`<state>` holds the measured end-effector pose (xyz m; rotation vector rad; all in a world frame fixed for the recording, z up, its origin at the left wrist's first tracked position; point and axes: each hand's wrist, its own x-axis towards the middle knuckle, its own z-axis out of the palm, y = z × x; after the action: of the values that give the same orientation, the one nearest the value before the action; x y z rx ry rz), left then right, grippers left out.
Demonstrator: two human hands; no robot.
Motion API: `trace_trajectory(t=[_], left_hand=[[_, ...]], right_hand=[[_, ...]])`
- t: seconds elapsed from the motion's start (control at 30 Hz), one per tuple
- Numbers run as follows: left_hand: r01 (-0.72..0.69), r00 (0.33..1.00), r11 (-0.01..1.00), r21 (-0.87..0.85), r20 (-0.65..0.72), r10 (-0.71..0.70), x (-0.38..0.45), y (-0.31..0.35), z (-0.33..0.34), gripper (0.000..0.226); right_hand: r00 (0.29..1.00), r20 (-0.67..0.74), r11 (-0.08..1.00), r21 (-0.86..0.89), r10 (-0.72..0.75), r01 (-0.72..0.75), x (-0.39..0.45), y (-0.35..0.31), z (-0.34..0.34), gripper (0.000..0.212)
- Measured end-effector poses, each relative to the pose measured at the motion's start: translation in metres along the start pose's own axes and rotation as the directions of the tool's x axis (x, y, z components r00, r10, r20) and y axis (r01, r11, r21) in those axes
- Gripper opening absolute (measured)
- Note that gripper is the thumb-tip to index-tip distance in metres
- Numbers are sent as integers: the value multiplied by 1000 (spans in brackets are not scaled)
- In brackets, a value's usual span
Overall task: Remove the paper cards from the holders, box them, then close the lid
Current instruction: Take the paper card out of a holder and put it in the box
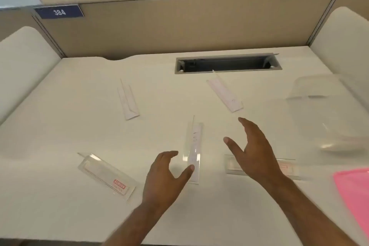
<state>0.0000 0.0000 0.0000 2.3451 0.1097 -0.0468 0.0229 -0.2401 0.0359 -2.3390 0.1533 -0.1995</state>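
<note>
Five holders flat on desk (60,126), well apart. Centre of frame: holder w/ card (193,152), lengthwise away from viewer. Lower left: holder (106,175), angled. Upper left of centre: holder (127,102). Upper right of centre: holder (225,94), just below cable slot (227,64) in desk top. Lower right: holder (287,168), partly behind right hand (253,154). Left hand (165,177) at near end of centre holder. Box (327,114) at right edge; sheet (355,191) below it, lower-right corner. Partition (179,26) behind desk; number plate (59,12) upper left.

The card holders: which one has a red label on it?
The near-left holder, left of the left hand. Its card shows a solid red label; the others look mostly white.
</note>
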Motion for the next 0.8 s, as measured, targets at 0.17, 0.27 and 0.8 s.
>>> trace_trajectory(t=[0.17, 0.27, 0.8], left_hand=[[53, 994, 993, 105, 90, -62, 4, 13, 19, 55], [95, 994, 984, 151, 47, -103, 1, 16, 24, 39], [325, 885, 873, -363, -209, -416, -12, 36, 24, 21]], right_hand=[[998, 53, 1000, -22, -19, 20, -1, 16, -3, 52], [997, 71, 999, -9, -39, 40, -3, 25, -8, 45], [990, 126, 966, 258, -60, 26, 8, 48, -37, 29]])
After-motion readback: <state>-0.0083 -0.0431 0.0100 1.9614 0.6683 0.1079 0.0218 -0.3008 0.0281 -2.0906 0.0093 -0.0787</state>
